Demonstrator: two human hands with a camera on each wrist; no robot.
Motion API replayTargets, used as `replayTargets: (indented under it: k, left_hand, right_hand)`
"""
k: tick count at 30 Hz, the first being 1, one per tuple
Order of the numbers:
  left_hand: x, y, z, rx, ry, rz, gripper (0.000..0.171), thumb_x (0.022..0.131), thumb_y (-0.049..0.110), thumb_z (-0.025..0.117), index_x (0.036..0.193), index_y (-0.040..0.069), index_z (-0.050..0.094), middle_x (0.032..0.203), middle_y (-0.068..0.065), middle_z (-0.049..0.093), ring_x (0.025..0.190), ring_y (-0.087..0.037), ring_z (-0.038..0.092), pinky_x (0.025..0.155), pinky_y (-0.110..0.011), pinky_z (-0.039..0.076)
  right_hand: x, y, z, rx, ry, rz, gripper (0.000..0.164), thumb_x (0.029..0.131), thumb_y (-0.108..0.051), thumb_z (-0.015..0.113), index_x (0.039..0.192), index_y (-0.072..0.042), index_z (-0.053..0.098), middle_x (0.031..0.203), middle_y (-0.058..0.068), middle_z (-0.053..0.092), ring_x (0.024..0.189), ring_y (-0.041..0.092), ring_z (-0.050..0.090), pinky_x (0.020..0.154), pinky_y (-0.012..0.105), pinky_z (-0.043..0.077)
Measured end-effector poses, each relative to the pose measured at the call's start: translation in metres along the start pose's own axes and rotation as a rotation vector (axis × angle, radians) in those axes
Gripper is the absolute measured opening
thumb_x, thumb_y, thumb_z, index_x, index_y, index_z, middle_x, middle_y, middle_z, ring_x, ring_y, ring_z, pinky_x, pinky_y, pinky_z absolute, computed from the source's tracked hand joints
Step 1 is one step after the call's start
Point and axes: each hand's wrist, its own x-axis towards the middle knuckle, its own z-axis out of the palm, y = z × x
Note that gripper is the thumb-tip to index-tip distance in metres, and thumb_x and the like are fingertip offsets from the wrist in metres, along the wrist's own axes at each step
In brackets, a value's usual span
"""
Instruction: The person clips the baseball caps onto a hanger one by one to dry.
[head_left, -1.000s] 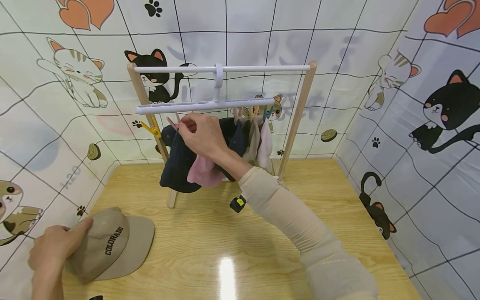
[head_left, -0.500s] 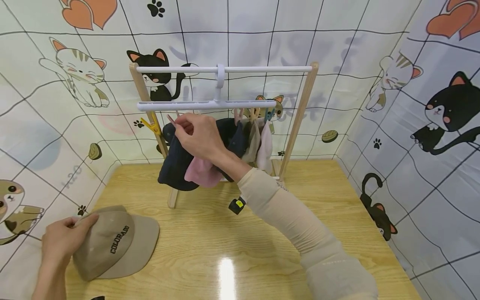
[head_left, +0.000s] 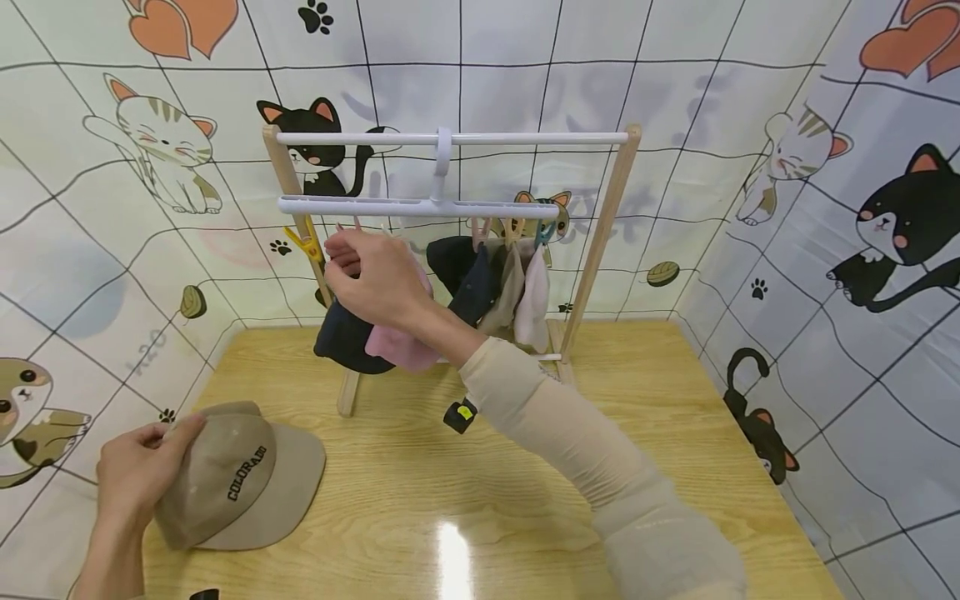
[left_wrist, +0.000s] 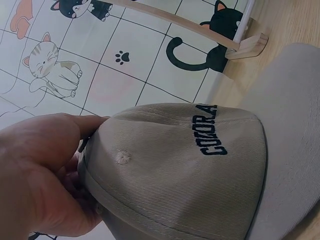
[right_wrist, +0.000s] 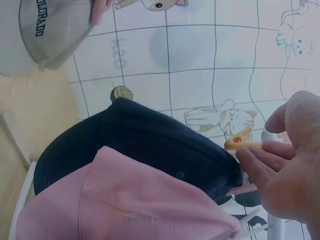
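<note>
In the left wrist view, my left hand (left_wrist: 45, 170) pinches the back edge of a beige baseball cap (left_wrist: 165, 160) lettered COLORADO. The cap (head_left: 225, 475) is held low over the table's left side. My right hand (head_left: 378, 279) is raised under the white hanger bar (head_left: 375, 207), fingers loosely bent with nothing between them. Just beyond its fingertips is a yellow clothespin (right_wrist: 240, 140). Below the hand hang a navy cap (right_wrist: 145, 145) and a pink cap (right_wrist: 145, 205). A pink clothespin (right_wrist: 243, 189) is at the navy cap's edge.
The hanger hooks over the top rail (head_left: 540, 138) of a wooden-legged rack. Several more caps, including a beige one (head_left: 510, 292) and a pale pink one (head_left: 533, 300), hang at its right end. A small black item (head_left: 459, 415) shows beneath my right forearm. Cat-print sheeting (head_left: 585, 92) encloses the table (head_left: 570, 467).
My right fingers have let go of the pink clothespin and the hand has shifted slightly left. My left hand has carried the beige cap a little to the right.
</note>
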Motion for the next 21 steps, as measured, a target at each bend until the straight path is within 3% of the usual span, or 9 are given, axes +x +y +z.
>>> replayTargets:
  k: [6,10,17,21]
  left_hand:
    - [0.000,0.003,0.000,-0.003,0.004,0.008,0.060,0.104,0.061,0.073,0.109,0.002,0.081,0.077,0.012,0.065,0.073,-0.005,0.057,0.060,-0.026,0.053]
    - [-0.001,0.004,0.001,0.002,0.007,0.026,0.060,0.104,0.061,0.074,0.107,0.002,0.081,0.077,0.013,0.064,0.074,-0.005,0.056,0.059,-0.027,0.053]
    - [-0.003,0.007,0.001,-0.003,0.001,0.050,0.059,0.104,0.062,0.073,0.104,0.004,0.080,0.073,0.013,0.062,0.072,-0.005,0.056,0.058,-0.028,0.053]
    - [-0.003,0.008,0.002,-0.006,-0.015,0.061,0.060,0.104,0.063,0.072,0.104,0.003,0.079,0.074,0.012,0.061,0.072,-0.006,0.057,0.058,-0.029,0.054]
  right_hand:
    - [0.003,-0.006,0.008,0.013,-0.003,0.039,0.046,0.107,-0.015,0.064,0.151,-0.002,0.065,0.152,0.017,0.074,0.133,0.025,0.079,0.111,0.019,0.058]
    - [0.005,-0.010,0.010,0.009,-0.025,0.085,0.055,0.107,-0.016,0.063,0.160,-0.005,0.057,0.163,0.015,0.066,0.145,0.028,0.072,0.119,0.024,0.055]
    - [0.009,-0.019,0.014,-0.064,-0.067,0.152,0.070,0.105,-0.021,0.063,0.171,-0.012,0.043,0.170,0.004,0.058,0.148,0.023,0.063,0.129,0.047,0.044]
    - [0.015,-0.021,0.018,-0.082,-0.070,0.188,0.076,0.104,-0.023,0.065,0.174,-0.013,0.037,0.169,0.002,0.058,0.145,0.019,0.062,0.127,0.043,0.044]
